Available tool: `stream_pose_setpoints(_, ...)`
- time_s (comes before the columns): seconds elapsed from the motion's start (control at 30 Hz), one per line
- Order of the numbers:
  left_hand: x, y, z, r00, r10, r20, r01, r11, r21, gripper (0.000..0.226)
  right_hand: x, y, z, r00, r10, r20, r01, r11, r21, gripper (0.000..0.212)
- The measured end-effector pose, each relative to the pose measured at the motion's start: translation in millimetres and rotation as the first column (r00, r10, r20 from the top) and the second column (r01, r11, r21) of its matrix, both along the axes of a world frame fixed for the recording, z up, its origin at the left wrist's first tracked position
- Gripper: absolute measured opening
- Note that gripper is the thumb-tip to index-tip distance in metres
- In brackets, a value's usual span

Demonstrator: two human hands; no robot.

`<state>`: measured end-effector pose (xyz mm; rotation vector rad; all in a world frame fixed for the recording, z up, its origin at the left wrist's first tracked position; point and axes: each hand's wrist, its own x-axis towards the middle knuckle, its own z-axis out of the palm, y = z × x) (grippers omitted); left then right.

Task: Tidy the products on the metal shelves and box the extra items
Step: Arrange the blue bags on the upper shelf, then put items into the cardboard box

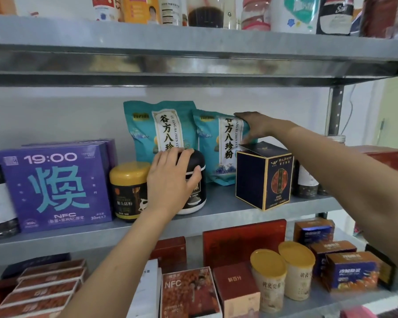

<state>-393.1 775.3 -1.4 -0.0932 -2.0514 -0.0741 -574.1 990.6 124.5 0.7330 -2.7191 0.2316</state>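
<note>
Our left grip (170, 180) wraps black jar (197, 198) on middle shelf (216, 204): rigid, smooth, likely weighty; we'd take body, not lid. Our right grip (255, 128) pinches teal pouch (216, 157) top edge, jar's 2 o'clock: soft, floppy; we'd support base.

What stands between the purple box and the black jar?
A yellow-lidded jar stands there, close beside both, as the head view shows.
</note>
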Motion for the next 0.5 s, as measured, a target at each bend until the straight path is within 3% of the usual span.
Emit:
stream_pose_setpoints(0.1,2,1,1,1.0,0.006,0.012,-0.006,1.0,-0.002,0.047,6,5,-1,0.999,0.003,-0.051,-0.001,0.998,0.055,0.112)
stream_pose_setpoints(0.2,4,1,1,1.0,0.007,0.029,-0.007,1.0,-0.004,0.048,29,13,-1,0.999,0.011,-0.051,-0.017,0.992,-0.125,0.105)
stream_pose_setpoints(0.27,3,1,1,0.999,0.008,0.044,-0.008,1.0,-0.006,0.05,53,20,-13,0.99,0.035,-0.135,-0.084,0.92,-0.383,0.075)
stream_pose_setpoints(0.33,3,2,1,0.999,0.004,0.05,-0.004,1.0,0.002,0.049,80,25,-47,0.946,-0.04,-0.323,-0.185,0.75,-0.635,0.036)
stream_pose_setpoints(0.37,2,2,1,0.999,0.003,0.046,-0.004,1.0,0.011,0.047,94,26,-70,0.91,-0.11,-0.399,-0.23,0.666,-0.709,0.027)
stream_pose_setpoints(0.43,0,4,0,0.999,-0.003,0.036,0.002,1.0,0.029,0.039,118,23,-113,0.87,-0.208,-0.446,-0.258,0.58,-0.773,0.036)
stream_pose_setpoints(0.5,-2,4,1,0.999,-0.007,0.033,0.005,0.999,0.048,0.035,125,18,-144,0.904,-0.254,-0.343,-0.171,0.522,-0.836,0.066)
